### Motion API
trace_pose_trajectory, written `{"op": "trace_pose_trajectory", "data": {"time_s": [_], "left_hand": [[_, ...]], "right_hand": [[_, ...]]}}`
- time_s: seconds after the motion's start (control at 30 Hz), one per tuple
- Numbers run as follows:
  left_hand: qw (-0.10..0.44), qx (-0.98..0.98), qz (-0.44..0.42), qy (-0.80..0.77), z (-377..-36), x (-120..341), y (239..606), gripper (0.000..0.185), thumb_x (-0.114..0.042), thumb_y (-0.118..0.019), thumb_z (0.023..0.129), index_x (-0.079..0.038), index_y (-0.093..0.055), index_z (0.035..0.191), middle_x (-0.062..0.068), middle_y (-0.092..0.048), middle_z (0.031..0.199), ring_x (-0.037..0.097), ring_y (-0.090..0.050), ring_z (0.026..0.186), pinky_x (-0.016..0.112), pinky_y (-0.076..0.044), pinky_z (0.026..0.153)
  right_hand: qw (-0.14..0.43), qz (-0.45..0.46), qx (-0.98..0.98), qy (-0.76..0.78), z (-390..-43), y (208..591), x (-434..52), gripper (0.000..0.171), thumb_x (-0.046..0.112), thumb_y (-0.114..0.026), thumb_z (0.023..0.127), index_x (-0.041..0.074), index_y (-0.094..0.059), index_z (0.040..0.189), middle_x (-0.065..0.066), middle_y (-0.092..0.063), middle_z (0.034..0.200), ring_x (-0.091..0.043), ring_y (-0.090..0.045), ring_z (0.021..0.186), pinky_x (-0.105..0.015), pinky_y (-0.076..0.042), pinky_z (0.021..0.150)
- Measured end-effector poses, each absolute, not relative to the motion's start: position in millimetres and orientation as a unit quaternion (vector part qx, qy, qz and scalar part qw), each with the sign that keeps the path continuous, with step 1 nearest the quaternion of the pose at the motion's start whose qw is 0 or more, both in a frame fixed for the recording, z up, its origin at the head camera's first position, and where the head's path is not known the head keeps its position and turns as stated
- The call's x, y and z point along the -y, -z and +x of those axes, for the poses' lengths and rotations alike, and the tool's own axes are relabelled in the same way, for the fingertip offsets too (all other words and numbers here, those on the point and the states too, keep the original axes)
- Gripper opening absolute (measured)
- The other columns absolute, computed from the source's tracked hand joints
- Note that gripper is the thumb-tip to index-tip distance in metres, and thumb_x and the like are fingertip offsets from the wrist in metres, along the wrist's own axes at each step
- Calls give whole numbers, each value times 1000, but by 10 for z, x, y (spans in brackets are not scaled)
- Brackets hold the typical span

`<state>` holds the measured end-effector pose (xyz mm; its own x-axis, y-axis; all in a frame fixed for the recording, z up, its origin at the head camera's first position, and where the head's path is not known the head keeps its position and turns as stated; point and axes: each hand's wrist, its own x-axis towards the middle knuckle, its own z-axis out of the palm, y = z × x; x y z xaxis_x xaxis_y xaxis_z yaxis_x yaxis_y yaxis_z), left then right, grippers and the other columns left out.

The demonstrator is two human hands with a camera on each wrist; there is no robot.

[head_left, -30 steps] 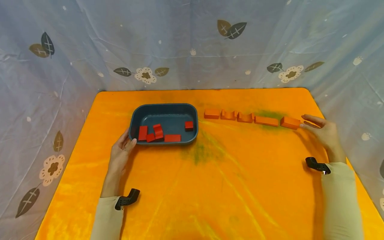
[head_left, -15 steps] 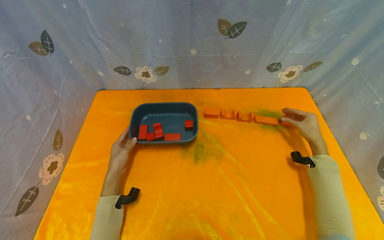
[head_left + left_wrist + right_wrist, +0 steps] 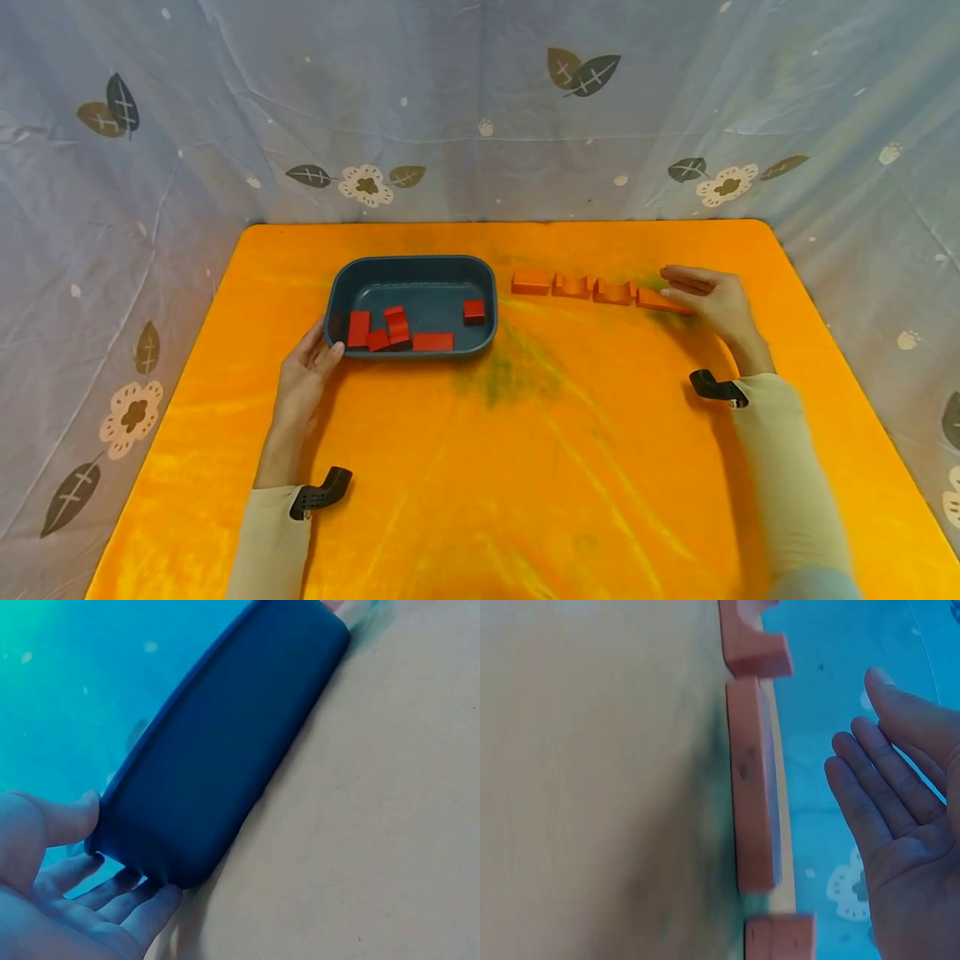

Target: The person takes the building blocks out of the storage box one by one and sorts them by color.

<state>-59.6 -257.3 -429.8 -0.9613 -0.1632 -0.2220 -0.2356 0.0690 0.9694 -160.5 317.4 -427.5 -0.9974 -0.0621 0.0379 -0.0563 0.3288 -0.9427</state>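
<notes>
Now right hand (image 3: 716, 304), fingers extended, near long orange block (image 3: 751, 787).

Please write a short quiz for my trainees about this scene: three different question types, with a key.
1. Multiple choice: what colour are the blocks inside the tray?
a) orange
b) red
c) green

2. True or false: both hands are gripping the tray.

3. Fill the gap: in the head view, the orange blocks lie to the ____ of the tray.

Key:
1. b
2. False: only the left hand holds it; the right hand is near the orange blocks.
3. right
</notes>
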Motion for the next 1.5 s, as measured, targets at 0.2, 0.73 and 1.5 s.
{"op": "trace_pose_trajectory", "data": {"time_s": [0.2, 0.73, 1.5], "left_hand": [[30, -741, -137, -656, -601, 2565, 4289, 66, -21, -58, 100, -20, -24, 157, 4, -24, 161, 22, -27, 146, 33, -30, 116], [27, -740, -138, -658, -601, 2578, 4303, 67, -24, -59, 99, -19, -24, 157, 4, -24, 161, 23, -27, 145, 32, -30, 115], [23, -740, -143, -657, -605, 2571, 4308, 66, -20, -58, 100, -17, -25, 157, 5, -26, 161, 23, -28, 145, 32, -29, 116]], "right_hand": [[11, -39, -831, 554, -1623, 4274, -3004, 47, 14, -73, 89, -2, -60, 132, -8, -66, 126, -8, -65, 110, -10, -50, 84], [15, -61, -793, 606, -1792, 4203, -2577, 44, 5, -72, 88, -7, -60, 129, -19, -63, 126, -1, -66, 101, -13, -53, 82], [65, -111, -781, 611, -1872, 4214, -1805, 45, 17, -77, 86, 3, -66, 127, -19, -63, 127, -29, -61, 117, -20, -53, 89]]}}
